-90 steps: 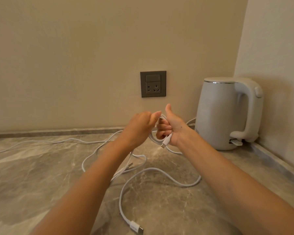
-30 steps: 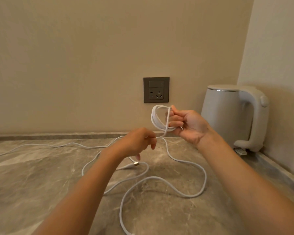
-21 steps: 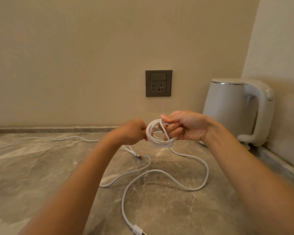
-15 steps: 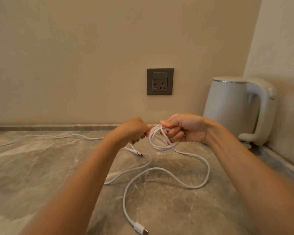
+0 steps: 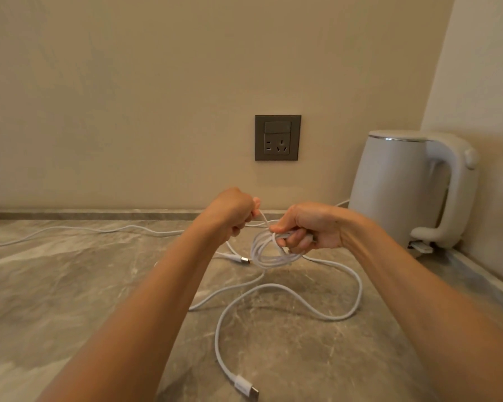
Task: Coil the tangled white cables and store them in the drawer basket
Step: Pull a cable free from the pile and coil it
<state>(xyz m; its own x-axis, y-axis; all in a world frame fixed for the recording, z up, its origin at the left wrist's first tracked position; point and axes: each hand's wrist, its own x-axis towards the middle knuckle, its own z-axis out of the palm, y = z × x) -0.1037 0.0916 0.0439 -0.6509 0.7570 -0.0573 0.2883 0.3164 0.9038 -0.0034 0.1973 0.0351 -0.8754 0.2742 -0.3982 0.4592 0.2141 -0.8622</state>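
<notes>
I am reading no text, brand, number or sign on anything in view. The only mark I am noting is what looks like a faint grey imprint on the plug (image 5: 242, 385) ending the cable (image 5: 216, 338) nearest me; it is proving too small and blurred to read.
</notes>
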